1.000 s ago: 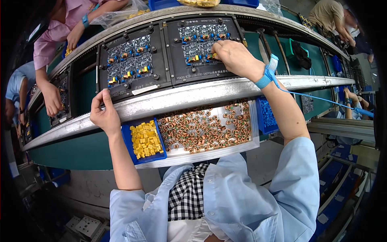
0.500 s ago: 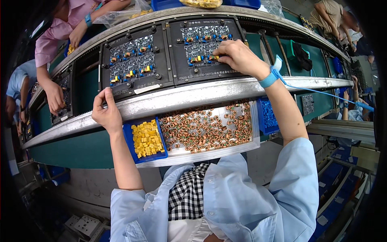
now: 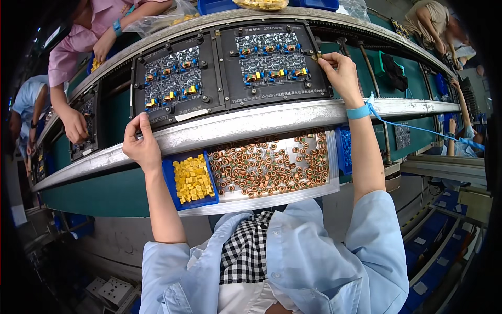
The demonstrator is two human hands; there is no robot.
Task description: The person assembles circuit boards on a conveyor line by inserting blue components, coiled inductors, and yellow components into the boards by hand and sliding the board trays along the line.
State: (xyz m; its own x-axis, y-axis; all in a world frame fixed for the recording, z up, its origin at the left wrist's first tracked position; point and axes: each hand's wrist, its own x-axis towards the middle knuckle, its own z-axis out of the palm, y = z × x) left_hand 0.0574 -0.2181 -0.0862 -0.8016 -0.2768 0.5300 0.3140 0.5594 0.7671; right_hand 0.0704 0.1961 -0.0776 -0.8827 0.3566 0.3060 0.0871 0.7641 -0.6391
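Two black carrier trays [image 3: 209,73] lie side by side on the conveyor, each with several small circuit boards [image 3: 272,57] in its middle. Copper coils and yellow and blue block-shaped parts stand on the boards. My left hand [image 3: 142,146] is closed at the near left corner of the left tray, thumb and forefinger at its edge. My right hand [image 3: 342,78], with a blue wrist strap [image 3: 360,111], pinches the right edge of the right tray near a small brass-coloured fitting; its other fingers are curled. What lies between the fingertips of each hand is partly hidden.
A metal rail [image 3: 240,121] runs before me. Below it are a blue bin of yellow blocks [image 3: 192,180], a tray of copper ring coils [image 3: 272,167] and a bin of blue parts [image 3: 345,146]. A blue cord [image 3: 413,125] trails right. A co-worker's hand [image 3: 76,128] works at another tray, left.
My right hand has left the boards on the right tray and moved right to that tray's edge. My left hand stays at the left tray's corner.
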